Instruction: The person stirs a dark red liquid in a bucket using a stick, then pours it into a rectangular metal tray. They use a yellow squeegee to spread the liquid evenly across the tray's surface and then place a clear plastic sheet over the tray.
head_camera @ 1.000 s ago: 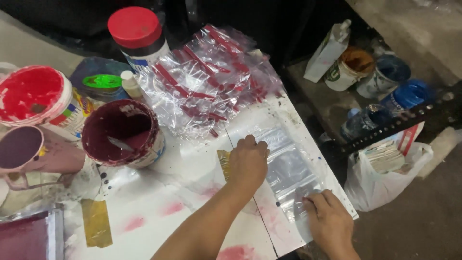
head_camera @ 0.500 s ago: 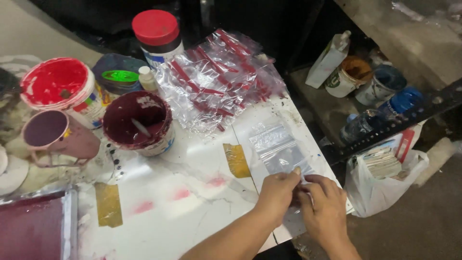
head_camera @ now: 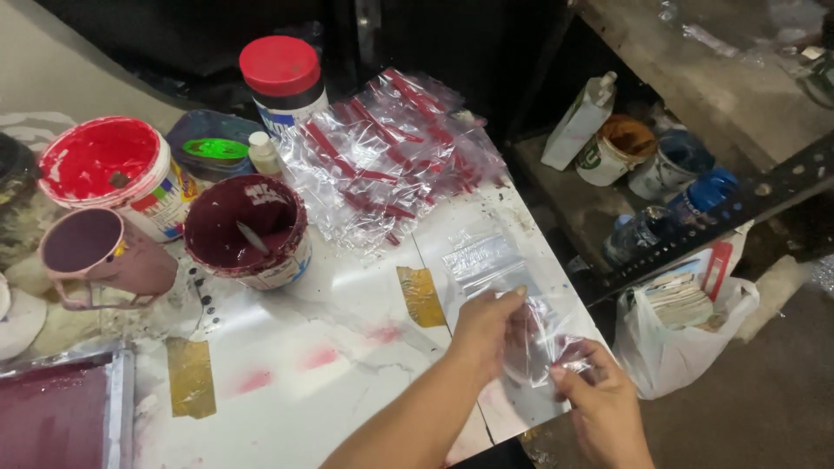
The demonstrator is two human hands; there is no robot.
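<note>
Both the left hand (head_camera: 486,334) and the right hand (head_camera: 599,395) pinch a clear plastic bag (head_camera: 543,339) over the white counter (head_camera: 347,382); a heap of red-striped clear bags (head_camera: 391,156) lies at eleven o'clock.

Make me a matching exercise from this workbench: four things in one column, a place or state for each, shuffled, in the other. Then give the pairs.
1. clear plastic bag
2. red-lidded jar
3. maroon paint tub
4. white shopping bag

A. at the table's far edge, closed
B. open, a stick standing in it
C. on the floor right of the table
D. held between both hands

Pairs: 1-D, 2-A, 3-B, 4-C
</note>
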